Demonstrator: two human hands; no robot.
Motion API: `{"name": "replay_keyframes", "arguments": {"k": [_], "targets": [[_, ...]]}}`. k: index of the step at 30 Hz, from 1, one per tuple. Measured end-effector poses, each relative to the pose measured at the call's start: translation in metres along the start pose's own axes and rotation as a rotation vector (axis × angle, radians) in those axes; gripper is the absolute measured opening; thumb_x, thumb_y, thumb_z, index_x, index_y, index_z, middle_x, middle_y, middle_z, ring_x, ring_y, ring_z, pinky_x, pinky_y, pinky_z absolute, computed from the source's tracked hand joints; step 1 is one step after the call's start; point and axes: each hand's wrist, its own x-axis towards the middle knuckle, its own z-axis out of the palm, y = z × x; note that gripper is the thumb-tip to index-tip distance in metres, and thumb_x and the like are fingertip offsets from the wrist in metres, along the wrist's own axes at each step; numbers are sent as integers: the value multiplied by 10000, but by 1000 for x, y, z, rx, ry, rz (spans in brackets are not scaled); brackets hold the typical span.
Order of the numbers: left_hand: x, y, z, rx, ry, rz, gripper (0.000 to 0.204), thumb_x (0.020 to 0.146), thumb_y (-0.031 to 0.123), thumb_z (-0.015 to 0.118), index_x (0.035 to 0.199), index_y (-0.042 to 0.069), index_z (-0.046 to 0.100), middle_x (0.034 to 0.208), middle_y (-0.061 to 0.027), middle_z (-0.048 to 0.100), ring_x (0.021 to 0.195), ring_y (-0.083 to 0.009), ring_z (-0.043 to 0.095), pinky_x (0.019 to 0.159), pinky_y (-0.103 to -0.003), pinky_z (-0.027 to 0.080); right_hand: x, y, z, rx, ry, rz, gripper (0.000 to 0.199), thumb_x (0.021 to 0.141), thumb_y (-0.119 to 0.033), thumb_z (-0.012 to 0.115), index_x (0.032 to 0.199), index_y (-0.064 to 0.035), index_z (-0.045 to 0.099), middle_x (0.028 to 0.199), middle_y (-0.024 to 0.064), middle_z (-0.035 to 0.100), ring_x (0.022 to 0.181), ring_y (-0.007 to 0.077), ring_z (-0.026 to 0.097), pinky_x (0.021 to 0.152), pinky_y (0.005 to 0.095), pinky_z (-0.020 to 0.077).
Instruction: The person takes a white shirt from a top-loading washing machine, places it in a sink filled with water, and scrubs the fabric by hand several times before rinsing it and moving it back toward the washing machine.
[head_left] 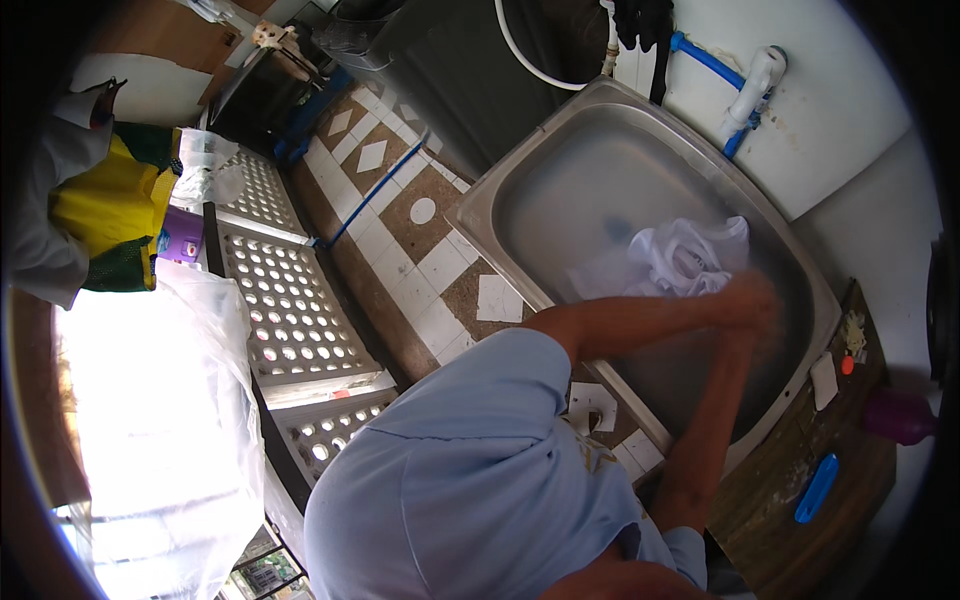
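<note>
A steel sink basin (475, 207) holds cloudy greyish water. Bunched white cloth (684, 250), which looks like a garment, lies partly under the water on the basin's right side. My left hand (738, 296) reaches across from the left and is closed on the near right end of the cloth. Pressed close against it is my right hand (758, 316), coming up from below, also closed at the same end of the cloth. Both hands are blurred and overlap, so the single fingers are not distinct.
Right of the basin, a wooden board (770, 520) carries a blue brush-like piece (818, 488), a white bar (824, 382) and an orange cap (847, 365). A purple container (900, 416) stands beyond. Blue and white pipes (752, 95) run along the wall; a dark tub (440, 70) stands behind.
</note>
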Motion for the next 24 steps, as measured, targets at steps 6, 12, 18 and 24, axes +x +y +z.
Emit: {"name": "replay_keyframes", "arguments": {"k": [6, 12, 18, 24], "targets": [[23, -57, -71, -291, -144, -630, 371, 802, 325, 595, 640, -7, 634, 644, -173, 627, 581, -349, 604, 546, -456, 461, -12, -56, 7, -23, 248, -84, 466, 848, -419, 595, 1087, -22, 540, 1040, 106, 594, 960, 300, 576, 829, 468, 452], [-32, -58, -56, -13, -209, -321, 266, 756, 311, 611, 783, 54, 675, 798, -181, 631, 769, -368, 603, 705, -459, 462, 48, -44, -74, -1780, 432, -426, 345, 785, -210, 591, 1045, 16, 591, 970, 207, 629, 881, 330, 621, 784, 412, 472], [-44, -64, -23, 182, -42, -252, 216, 740, 265, 613, 836, 79, 668, 911, -184, 619, 889, -326, 590, 814, -449, 443, 55, -16, -92, -2025, 505, -473, 292, 811, -235, 579, 1008, -22, 612, 972, 172, 640, 908, 376, 604, 805, 413, 468], [-29, -90, -40, -250, -254, -477, 307, 813, 332, 626, 814, 27, 667, 852, -148, 638, 859, -260, 610, 761, -409, 471, 74, -50, -108, -874, 42, -363, 416, 837, -291, 574, 1094, 36, 565, 1109, 198, 586, 1047, 358, 547, 929, 434, 417]]}}
